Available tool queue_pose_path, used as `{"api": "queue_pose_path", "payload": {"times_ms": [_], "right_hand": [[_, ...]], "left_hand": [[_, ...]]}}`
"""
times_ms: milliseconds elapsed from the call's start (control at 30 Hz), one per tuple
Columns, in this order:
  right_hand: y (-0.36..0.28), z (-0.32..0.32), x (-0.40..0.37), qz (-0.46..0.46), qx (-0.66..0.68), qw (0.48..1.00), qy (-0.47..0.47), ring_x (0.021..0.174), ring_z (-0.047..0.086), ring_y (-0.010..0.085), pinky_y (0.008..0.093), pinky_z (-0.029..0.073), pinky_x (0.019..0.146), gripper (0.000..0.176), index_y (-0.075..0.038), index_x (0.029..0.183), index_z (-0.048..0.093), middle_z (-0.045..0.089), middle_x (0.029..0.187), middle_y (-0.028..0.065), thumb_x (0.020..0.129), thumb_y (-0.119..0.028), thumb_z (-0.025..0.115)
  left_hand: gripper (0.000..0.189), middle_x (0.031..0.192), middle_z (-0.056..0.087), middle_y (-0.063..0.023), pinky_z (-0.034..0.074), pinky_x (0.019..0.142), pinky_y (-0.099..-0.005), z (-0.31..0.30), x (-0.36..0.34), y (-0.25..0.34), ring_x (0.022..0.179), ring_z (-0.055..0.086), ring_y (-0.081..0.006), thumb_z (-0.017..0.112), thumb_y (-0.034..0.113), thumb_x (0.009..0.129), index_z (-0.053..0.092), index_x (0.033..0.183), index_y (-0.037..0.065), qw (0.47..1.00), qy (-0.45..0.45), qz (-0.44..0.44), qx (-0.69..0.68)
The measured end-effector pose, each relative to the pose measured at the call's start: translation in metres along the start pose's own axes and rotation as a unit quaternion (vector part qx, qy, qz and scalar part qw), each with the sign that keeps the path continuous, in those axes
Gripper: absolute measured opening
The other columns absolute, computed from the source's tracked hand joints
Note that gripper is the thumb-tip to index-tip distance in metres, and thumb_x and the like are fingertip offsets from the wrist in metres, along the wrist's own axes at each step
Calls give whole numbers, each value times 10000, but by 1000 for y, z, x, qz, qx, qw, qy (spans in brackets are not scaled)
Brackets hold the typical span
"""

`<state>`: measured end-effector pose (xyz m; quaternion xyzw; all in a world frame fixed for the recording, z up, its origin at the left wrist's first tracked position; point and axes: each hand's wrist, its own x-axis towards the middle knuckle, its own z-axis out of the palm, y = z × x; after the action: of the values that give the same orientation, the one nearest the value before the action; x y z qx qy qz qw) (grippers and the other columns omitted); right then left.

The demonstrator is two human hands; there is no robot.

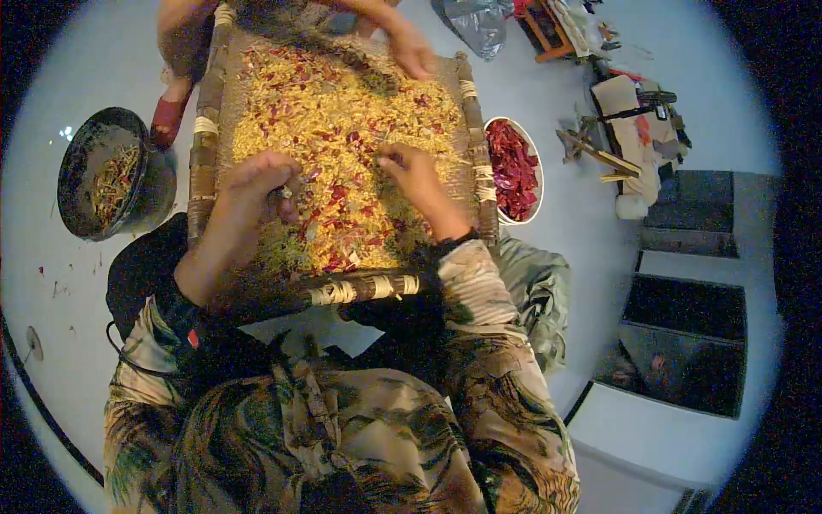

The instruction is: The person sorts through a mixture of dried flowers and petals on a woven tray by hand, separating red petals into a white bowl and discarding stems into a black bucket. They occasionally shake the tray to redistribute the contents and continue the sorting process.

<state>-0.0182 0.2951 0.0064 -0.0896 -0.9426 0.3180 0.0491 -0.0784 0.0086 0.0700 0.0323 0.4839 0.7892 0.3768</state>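
A wood-framed woven rack [205, 158] stands before me, spread with yellow seeds [342, 111] and red flakes that look like dried chili pieces [338, 199]. Over its left side is my left hand [261, 180], slightly blurred, its fingers curled together around something small that I cannot make out. My right hand [415, 176] reaches in from the right, thumb and forefinger pinched just above the seeds. Whatever is in that pinch is too small to name. At the far end, another person's hand [413, 56] hangs above the spread.
On the left, a black bucket [141, 210] contains brownish stem-like scraps. A white bucket [538, 201] of dark red dried chilies stands right of the rack. Beyond are a plastic bag [475, 26], a wooden stool [552, 38] and dark shelves [685, 295]. The other person's leg is at upper left.
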Motion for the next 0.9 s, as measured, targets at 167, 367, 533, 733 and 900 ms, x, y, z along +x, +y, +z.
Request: {"api": "queue_pose_path", "payload": {"times_ms": [167, 367, 533, 733, 900], "right_hand": [[-23, 31, 35, -19, -124, 992, 34, 805, 576, 361, 406, 465, 701, 208, -31, 956, 590, 601, 863, 208, 763, -109, 585], [-19, 43, 55, -33, -231, 972, -27, 800, 565, 353, 412, 456, 699, 195, -27, 893, 598, 598, 861, 192, 704, -78, 603], [-22, 23, 37, 11, -13, 999, 47, 687, 572, 241, 358, 434, 616, 140, -30, 818, 591, 604, 761, 88, 740, -135, 641], [-44, -7, 9, 194, 381, 902, -55, 732, 575, 88, 229, 474, 602, 201, -46, 981, 604, 637, 902, 32, 864, -199, 549], [-83, -15, -17, 206, 532, 817, -82, 750, 591, 106, 213, 504, 601, 248, -6, 1064, 562, 619, 1006, 96, 883, -166, 506]], "left_hand": [[113, 732, 535, -9, 464, 552, -254, 7, -3, 7, 612, 510, -105, 488, 156, 856, 553, 878, 66, 999, 13, -31, 38], [109, 700, 524, -25, 455, 510, -248, 2, 2, 2, 565, 506, -113, 491, 139, 853, 539, 885, 47, 999, -12, -42, 14], [121, 699, 525, -27, 459, 509, -247, 1, -2, 3, 558, 508, -114, 488, 138, 857, 535, 888, 32, 999, -30, -30, -3], [123, 679, 526, -21, 452, 484, -237, 5, -1, -4, 535, 498, -105, 497, 140, 852, 538, 887, 30, 998, -20, -2, 53], [100, 669, 526, -20, 452, 470, -239, -4, 16, -28, 520, 502, -101, 511, 124, 835, 548, 893, 51, 997, -25, -34, 68]]}}
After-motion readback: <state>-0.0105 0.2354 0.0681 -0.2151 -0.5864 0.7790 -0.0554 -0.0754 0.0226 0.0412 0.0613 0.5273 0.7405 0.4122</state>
